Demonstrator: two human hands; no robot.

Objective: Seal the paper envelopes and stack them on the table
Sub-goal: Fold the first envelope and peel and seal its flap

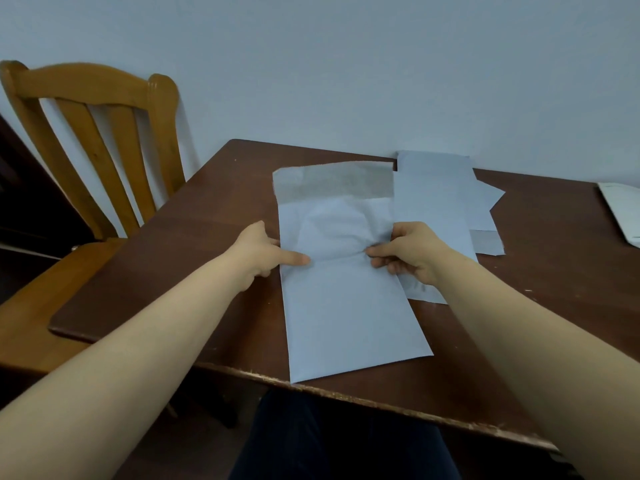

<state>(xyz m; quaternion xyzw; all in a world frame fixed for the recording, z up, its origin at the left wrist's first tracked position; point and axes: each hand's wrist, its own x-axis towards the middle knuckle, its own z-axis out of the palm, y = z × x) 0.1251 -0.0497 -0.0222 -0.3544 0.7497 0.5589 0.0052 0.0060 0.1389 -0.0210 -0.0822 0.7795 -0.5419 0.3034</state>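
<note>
While left fingers (294, 259) pinch the envelope (346, 313), right fingers (382, 252) curl, gripping its opposite edge.

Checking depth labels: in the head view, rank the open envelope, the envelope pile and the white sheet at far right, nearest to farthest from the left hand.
1. open envelope: centre of the table; the left hand pinches its left edge.
2. envelope pile: right of it, farther back.
3. white sheet: far right edge of the view.
</note>
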